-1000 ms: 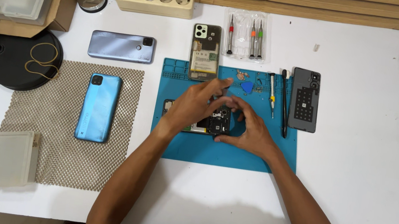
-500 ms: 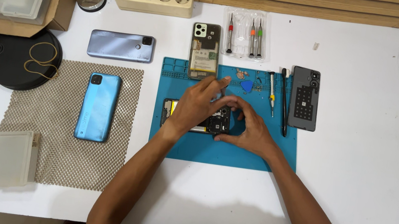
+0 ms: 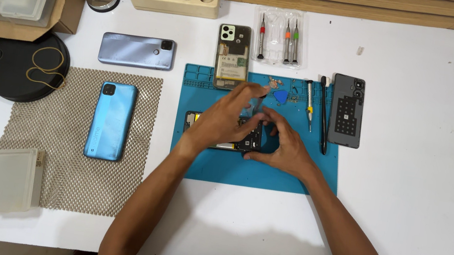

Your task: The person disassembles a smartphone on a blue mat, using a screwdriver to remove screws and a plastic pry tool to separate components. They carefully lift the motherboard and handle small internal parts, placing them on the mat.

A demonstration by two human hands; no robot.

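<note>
An opened phone [image 3: 202, 132] with its back off lies on a blue work mat [image 3: 291, 180]. My left hand [image 3: 222, 118] rests over its middle, and the fingers pinch a thin grey tool [image 3: 257, 105] that points down at the phone's right end. My right hand [image 3: 283, 148] cups that right end from below and beside, with thumb and fingers on its edges. Most of the phone's inside is hidden under my hands.
On the mat lie a second opened phone [image 3: 232, 55], a blue pick [image 3: 281, 96], a screwdriver [image 3: 309, 103] and a black stick [image 3: 323, 113]. A dark back cover [image 3: 346, 110] sits right. A blue phone [image 3: 111, 120] lies on a mesh pad, a grey phone [image 3: 136, 51] above.
My left hand has lifted slightly and its fingers reach further over the phone's right end with the thin tool. The right hand stays around the phone.
</note>
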